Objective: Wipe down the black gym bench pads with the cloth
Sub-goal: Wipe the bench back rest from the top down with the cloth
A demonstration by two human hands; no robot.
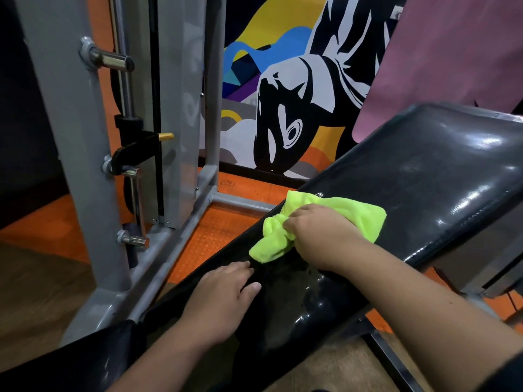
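In the head view, a black gym bench runs from the lower left of the frame up to the right edge: a long, narrow seat pad (pixel 285 301) in the lower centre and a wider, glossy back pad (pixel 441 176) rising toward the upper right, its surface catching bright reflections. A lime-green microfibre cloth (pixel 319 222) lies bunched across the bench just right of centre, about where the two pads meet, with one end spread flat on the back pad and the other end crumpled and hanging toward the bench's left edge. The right hand (pixel 319 230) sits on top of the cloth with its fingers (pixel 297 219) curled down into the folds, gripping the middle of the fabric so that green shows on both sides of the knuckles; the thumb is hidden under the hand. The left hand (pixel 223 301) lies palm down on the seat pad in the lower centre, fingers straight and slightly spread, holding nothing; its fingertips lie just below the cloth's lower end, close to it, and whether they touch it cannot be told. Left of the bench stands a grey steel machine frame (pixel 70 142) with chrome pegs (pixel 113 59) and a yellow-tipped pin (pixel 165 136). Beneath it is orange textured floor matting (pixel 215 230), with wood-look flooring (pixel 42 292) at lower left. A colourful wall mural (pixel 283 94) fills the upper centre, and a pink cloth (pixel 452 52) hangs at upper right.
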